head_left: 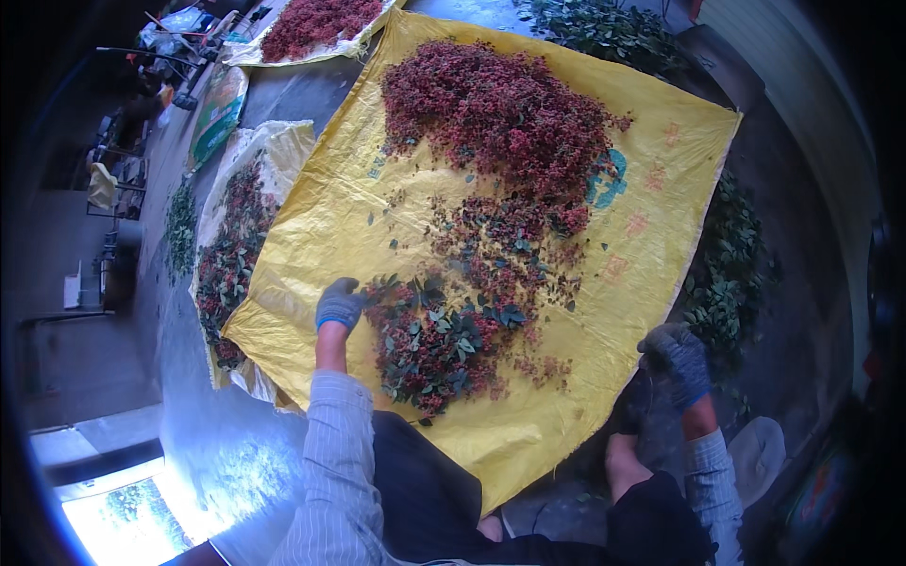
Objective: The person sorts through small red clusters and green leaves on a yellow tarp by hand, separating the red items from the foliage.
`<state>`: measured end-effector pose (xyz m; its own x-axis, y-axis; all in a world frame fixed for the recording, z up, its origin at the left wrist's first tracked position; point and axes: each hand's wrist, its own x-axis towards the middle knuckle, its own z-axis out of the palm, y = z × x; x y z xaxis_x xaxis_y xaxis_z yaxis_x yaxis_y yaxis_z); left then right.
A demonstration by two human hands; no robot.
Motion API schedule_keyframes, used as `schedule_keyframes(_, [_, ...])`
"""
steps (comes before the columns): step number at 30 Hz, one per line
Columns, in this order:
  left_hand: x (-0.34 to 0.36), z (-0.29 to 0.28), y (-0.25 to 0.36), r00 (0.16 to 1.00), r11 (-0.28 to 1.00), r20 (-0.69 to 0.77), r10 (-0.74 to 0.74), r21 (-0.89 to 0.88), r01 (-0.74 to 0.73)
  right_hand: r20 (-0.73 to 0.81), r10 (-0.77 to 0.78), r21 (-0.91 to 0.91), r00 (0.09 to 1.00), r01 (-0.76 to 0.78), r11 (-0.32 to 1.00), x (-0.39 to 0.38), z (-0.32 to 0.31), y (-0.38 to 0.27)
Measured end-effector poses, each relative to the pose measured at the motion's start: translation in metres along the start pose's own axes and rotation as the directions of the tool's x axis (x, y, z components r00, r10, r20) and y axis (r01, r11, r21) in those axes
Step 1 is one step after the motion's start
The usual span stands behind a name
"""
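A yellow woven plastic sheet (311,217) is spread in front of me. On its near part lies a heap of reddish berry clusters mixed with green leaves (439,344). My left hand (341,306), in a grey-blue knitted glove, is at the left edge of this heap with its fingers apart. My right hand (677,363), gloved alike, is over the sheet's right edge. Its fingers are curled in, and whatever they may hold is hidden. Farther up the sheet sits a large pile of dark red berry clusters (500,104), with loose clusters scattered below it.
Green leafy cuttings (727,274) lie on the floor to the right, and more leaves (609,33) at the far side. On the left, a white sack (283,146) bears leafy berry sprigs. Another sheet at the back holds red berries (316,26). Bright daylight enters an opening (127,519) at lower left.
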<state>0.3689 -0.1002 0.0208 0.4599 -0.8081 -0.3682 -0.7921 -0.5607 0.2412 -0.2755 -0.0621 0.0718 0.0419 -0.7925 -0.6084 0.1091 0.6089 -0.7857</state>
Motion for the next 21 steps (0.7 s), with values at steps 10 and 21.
schedule_keyframes(10, [-0.03, 0.038, 0.108, 0.975, 0.973, 0.035, 0.219, 0.069, -0.221, 0.248, 0.095, -0.082, 0.964, -0.077, 0.994, -0.004, 0.076, -0.019])
schedule_keyframes(21, [0.001, 0.068, 0.108, 0.98, 0.977, 0.113, 0.162, 0.124, -0.175, 0.42, 0.206, -0.222, 0.884, -0.12, 0.968, -0.029, 0.097, 0.016])
